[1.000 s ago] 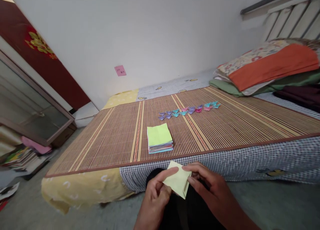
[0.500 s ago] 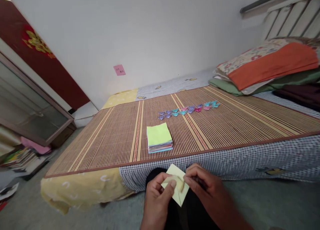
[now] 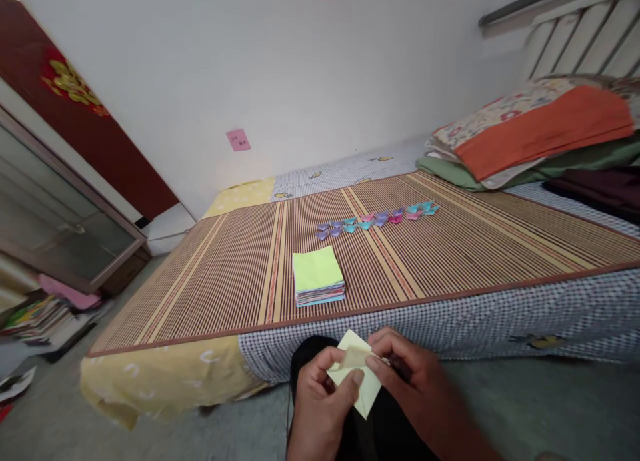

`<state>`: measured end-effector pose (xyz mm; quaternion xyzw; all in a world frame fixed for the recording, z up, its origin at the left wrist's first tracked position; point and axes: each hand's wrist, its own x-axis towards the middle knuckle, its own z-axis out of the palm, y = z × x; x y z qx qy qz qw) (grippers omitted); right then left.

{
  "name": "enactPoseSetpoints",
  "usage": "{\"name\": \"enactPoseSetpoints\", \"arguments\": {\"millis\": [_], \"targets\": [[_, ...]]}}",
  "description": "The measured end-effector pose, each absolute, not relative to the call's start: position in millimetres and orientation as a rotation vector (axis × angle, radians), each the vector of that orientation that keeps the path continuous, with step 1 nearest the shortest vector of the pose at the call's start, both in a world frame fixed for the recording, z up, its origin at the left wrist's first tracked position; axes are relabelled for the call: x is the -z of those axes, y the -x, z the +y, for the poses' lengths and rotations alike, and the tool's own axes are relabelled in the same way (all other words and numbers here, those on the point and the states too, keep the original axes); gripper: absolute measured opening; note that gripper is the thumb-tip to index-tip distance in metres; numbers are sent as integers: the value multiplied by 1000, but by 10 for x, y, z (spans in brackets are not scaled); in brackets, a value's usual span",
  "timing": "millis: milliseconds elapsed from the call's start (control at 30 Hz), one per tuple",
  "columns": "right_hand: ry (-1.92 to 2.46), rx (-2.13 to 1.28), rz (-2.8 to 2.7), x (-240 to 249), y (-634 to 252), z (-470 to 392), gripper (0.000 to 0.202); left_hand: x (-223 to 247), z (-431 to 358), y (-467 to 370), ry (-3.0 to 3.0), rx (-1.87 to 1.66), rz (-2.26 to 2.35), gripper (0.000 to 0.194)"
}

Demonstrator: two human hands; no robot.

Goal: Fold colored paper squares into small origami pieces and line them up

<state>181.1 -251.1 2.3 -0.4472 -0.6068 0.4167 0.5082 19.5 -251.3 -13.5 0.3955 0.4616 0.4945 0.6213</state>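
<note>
A pale yellow sheet of origami paper (image 3: pixel 369 389), folded into a small diamond with flaps, is held over my dark-clothed lap. My left hand (image 3: pixel 323 397) pinches its left side, thumb on top. On the right side, my right hand (image 3: pixel 407 367) grips the paper between thumb and bent fingers; some of those fingers are hidden. Beyond my hands, a stack of square coloured paper (image 3: pixel 318 269), yellow-green on top, lies near the mat's front edge. Small folded paper pieces (image 3: pixel 381 219) in purple, blue and pink stand in two rows farther back.
A striped bamboo mat (image 3: pixel 225 267) covers the bed, with a checked cloth (image 3: pixel 500 321) hanging over its front. Folded bedding (image 3: pixel 545 134) is piled at the right. A pink note (image 3: pixel 238 140) is on the wall. A glass-fronted cabinet (image 3: pixel 65 201) stands at left.
My right thumb has moved left onto the paper's upper right face. The raised flap looks flatter, and the paper has shifted slightly right and down.
</note>
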Motion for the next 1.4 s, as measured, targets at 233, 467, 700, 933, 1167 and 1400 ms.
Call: {"name": "enactPoseSetpoints", "arguments": {"millis": [233, 467, 700, 933, 1167, 1400], "targets": [[1062, -1038, -1407, -3, -1736, -2538, 29, 9, -2538, -258, -868, -1223, 1114, 35], [1019, -1055, -1418, 0, -1727, -2547, 32, 48, -2540, -231, -832, -1289, 1225, 36], [1018, -1064, -1375, 77, -1650, -2564, 33, 69, -2589, -299, -718, -1361, 1258, 43], [1004, -1033, -1332, 196, -1599, -2576, 33, 6, -2594, -353, -718, -1459, 1234, 48], [1061, -952, -1351, 173, -1619, -2586, 32, 11, -2576, -346, -709, -1392, 1200, 53], [1108, -870, -1388, 103, -1628, -2592, 34, 5, -2583, -344, -727, -1383, 1201, 44]]}}
